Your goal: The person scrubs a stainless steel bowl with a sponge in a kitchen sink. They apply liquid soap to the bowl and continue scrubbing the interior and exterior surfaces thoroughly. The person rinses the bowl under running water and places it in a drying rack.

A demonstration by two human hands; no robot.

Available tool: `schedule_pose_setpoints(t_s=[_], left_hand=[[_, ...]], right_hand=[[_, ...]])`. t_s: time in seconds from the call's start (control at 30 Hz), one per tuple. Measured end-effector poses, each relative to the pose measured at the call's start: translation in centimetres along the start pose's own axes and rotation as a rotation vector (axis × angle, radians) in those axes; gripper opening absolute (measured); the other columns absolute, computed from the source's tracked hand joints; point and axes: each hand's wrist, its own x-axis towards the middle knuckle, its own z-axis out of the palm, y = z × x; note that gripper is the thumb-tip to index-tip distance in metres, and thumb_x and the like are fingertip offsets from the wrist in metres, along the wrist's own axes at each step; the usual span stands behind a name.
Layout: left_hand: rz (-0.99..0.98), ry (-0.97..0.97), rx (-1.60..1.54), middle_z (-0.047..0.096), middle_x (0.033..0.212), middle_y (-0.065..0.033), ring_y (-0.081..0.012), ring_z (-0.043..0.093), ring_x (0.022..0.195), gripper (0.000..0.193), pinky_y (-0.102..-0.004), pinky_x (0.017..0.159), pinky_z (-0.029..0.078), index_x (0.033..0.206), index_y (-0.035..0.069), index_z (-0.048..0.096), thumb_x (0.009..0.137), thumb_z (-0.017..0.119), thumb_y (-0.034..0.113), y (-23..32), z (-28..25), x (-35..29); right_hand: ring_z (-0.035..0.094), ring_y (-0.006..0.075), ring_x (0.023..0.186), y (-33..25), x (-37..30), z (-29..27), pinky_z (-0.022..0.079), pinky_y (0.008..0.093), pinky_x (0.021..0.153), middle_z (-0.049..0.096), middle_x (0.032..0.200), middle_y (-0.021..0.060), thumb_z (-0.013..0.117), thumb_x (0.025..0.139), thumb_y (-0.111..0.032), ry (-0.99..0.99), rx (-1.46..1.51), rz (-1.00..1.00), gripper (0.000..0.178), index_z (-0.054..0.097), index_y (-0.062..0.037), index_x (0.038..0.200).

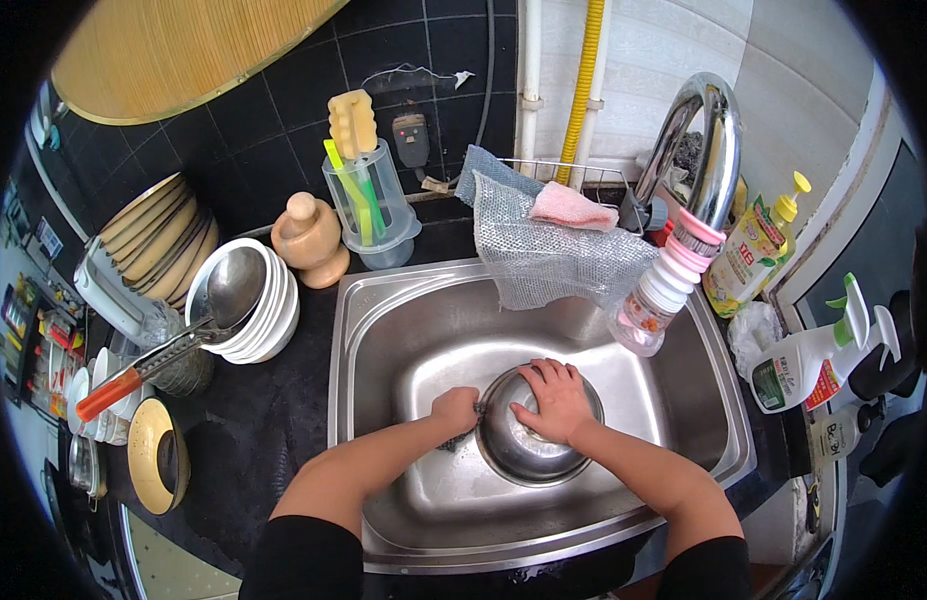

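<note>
A metal bowl (519,455) lies upside down on the floor of the steel sink (424,510), its rounded base facing up. My right hand (557,403) rests flat on top of the bowl with its fingers spread. At the bowl's left side, my left hand (454,410) is closed around a dark grey scrubbing cloth (452,442). Bits of the cloth show below the fist and against the bowl's wall; the rest is hidden in the hand. Above the sink's right half hangs the chrome faucet (724,150) with a pink and white nozzle (674,275).
Silvery mesh cloths (544,250) and a pink cloth (574,206) drape over the sink's back edge. On the left stand white bowls (274,320), a ladle (236,285), stacked tan bowls (164,240) and a wooden mortar (309,240). Soap (754,250) and spray bottles (789,370) line the right.
</note>
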Motion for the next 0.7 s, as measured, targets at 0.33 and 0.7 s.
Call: schedule_pose_setpoints(t_s=[0.33, 0.7], left_hand=[[-0.024, -0.054, 0.071, 0.063, 0.092, -0.0143, -0.0315, 0.059, 0.093, 0.020, -0.0403, 0.078, 0.047, 0.088, 0.007, 0.061, 0.070, 0.063, 0.017, 1.7, -1.5, 1.8], [0.002, 0.159, 0.025, 0.063, 0.090, -0.0154, -0.0329, 0.059, 0.090, 0.014, -0.0424, 0.076, 0.047, 0.082, 0.006, 0.060, 0.072, 0.061, 0.016, 2.4, 0.3, 6.0]], right_hand=[[0.037, 0.0305, 0.119, 0.3, -0.3, 0.6, 0.026, 0.0456, 0.100, 0.044, 0.124, 0.0134, 0.054, 0.076, -0.048, 0.008, -0.017, -0.018, 0.060, 0.045, -0.0107, 0.122], [0.037, 0.0317, 0.119, -0.2, -0.3, 0.0, 0.025, 0.0470, 0.101, 0.043, 0.125, 0.0136, 0.054, 0.076, -0.048, -0.017, -0.014, -0.013, 0.059, 0.045, -0.0113, 0.122]])
